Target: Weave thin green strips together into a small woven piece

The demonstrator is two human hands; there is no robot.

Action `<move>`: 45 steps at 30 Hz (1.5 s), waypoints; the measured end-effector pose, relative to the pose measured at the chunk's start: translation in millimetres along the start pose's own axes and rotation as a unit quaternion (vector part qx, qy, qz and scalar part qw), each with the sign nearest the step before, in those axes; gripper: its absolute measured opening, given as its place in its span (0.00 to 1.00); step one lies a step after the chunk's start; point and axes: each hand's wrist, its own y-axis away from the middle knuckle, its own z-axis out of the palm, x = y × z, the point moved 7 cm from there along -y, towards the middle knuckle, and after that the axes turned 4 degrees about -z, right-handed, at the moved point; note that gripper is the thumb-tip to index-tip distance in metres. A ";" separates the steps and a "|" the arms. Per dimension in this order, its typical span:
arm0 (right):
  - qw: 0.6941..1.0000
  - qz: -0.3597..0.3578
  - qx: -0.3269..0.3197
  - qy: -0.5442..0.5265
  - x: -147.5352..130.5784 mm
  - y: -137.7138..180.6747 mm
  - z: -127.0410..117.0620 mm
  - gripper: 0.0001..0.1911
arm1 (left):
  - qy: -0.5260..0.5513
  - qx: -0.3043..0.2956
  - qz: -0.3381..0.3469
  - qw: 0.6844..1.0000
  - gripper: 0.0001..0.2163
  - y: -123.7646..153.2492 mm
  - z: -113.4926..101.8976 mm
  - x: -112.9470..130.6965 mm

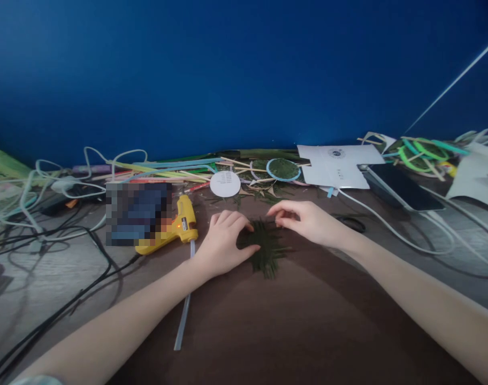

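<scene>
A flat, roughly crossed patch of dark green fuzzy strips (267, 251), like cut pipe cleaners or needles, lies on the brown table in front of me. My left hand (227, 243) rests at its left edge, thumb and fingers apart, with the thumb tip touching the strips. Above the patch's upper right side, my right hand (302, 220) has its thumb and fingertips drawn together in a pinch; anything between them is too small to see. Left of my left hand lies a yellow glue gun (184, 222) with an orange light lit and a clear glue stick (183, 321) sticking out of its back.
Behind my hands are a white paper disc (225, 184), a blue-rimmed green circle (283, 170), a folded white card (340, 168) and a phone (404, 187). Tangled white cables (31, 187) and black cords (103, 256) run at left. A blue wall (244, 69) stands behind.
</scene>
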 end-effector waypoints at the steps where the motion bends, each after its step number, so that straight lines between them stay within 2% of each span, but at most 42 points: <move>1: 1.000 -0.002 -0.003 0.012 0.0 -0.2 0.4 0.09 | -0.003 0.000 -0.002 1.000 0.12 -0.3 0.4 -0.3; 4: 0.999 0.003 0.016 0.038 2.3 -0.9 -2.5 0.06 | -0.006 -0.002 -0.008 1.000 0.12 -0.9 1.2 -1.3; 9: 0.998 0.022 0.062 -0.015 3.7 0.3 -10.7 0.03 | -0.005 0.001 -0.007 1.000 0.12 -0.7 0.6 -1.2; 13: 0.999 0.000 0.037 -0.039 -3.8 1.9 -5.8 0.03 | -0.004 -0.001 -0.001 1.000 0.12 -0.7 1.1 -0.8; 20: 1.000 -0.006 0.008 -0.015 -6.1 2.2 1.3 0.03 | -0.006 -0.011 0.005 1.000 0.11 -0.7 2.7 -0.3; 45: 1.000 -0.003 -0.021 -0.017 -2.7 1.7 5.0 0.04 | 0.020 -0.046 -0.006 0.999 0.09 -2.9 8.5 -2.8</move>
